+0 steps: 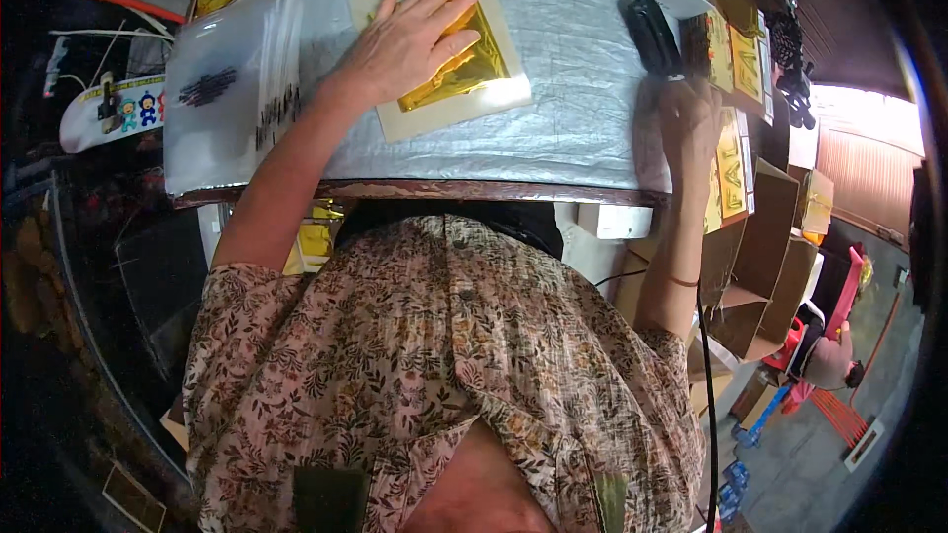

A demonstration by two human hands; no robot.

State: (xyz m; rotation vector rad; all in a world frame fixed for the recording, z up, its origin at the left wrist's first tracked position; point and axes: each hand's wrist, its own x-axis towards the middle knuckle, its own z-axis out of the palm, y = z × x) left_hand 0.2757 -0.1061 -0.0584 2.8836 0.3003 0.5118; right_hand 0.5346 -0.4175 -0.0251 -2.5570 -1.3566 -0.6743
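Here's a broad stretch of crinkled, silvery surface (583, 59) between the cream board (444, 123) and the right hand (686, 114), with a worn, dark near edge. Clear plastic bags (217, 128) crowd the left. Glossy, wrinkled gold foil (486, 49) lies on the board, its long axis slanting, far end leftward. Left hand (405, 44) flat on it, fingers spread, gripping nothing! Right fingers curl beside a black object (649, 35); whether they're gripping, can't tell.
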